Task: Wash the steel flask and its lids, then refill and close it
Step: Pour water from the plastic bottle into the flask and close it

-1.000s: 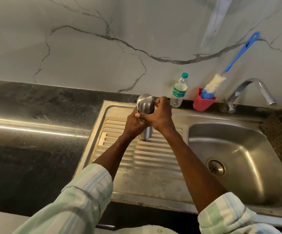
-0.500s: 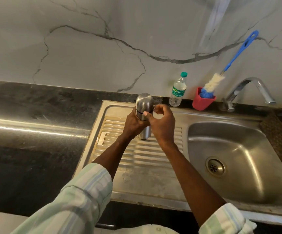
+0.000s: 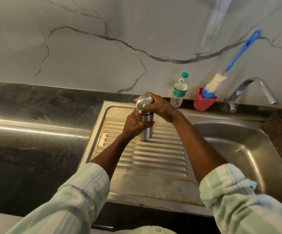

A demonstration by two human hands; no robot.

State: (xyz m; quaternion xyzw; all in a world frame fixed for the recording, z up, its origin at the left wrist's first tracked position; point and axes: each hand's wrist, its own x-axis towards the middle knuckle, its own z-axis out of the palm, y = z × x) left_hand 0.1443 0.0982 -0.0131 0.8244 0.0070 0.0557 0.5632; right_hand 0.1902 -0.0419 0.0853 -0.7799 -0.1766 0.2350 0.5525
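The right grip (image 3: 158, 107) is curled over the domed lid (image 3: 144, 103) of the steel flask (image 3: 145, 130), fingers wrapped round its far side and thumb on the near side. The left grip (image 3: 135, 123) clasps the flask body just below that lid, fingers closed round the cylinder. The flask stands upright between the two grips, its base on the ribbed drainboard (image 3: 153, 159) of the steel sink unit. To the right of the right grip lies the sink basin (image 3: 238, 149), with a curved tap (image 3: 253, 88) behind it. Just beyond the right grip, against the wall, stands a plastic water bottle (image 3: 179, 91) with a green cap, and further right a red cup (image 3: 203, 102) holding a blue-handled bottle brush (image 3: 238, 55). Left of the left grip stretches the dark stone bench (image 3: 35, 115); behind everything rises a grey-veined marble wall (image 3: 86, 48).
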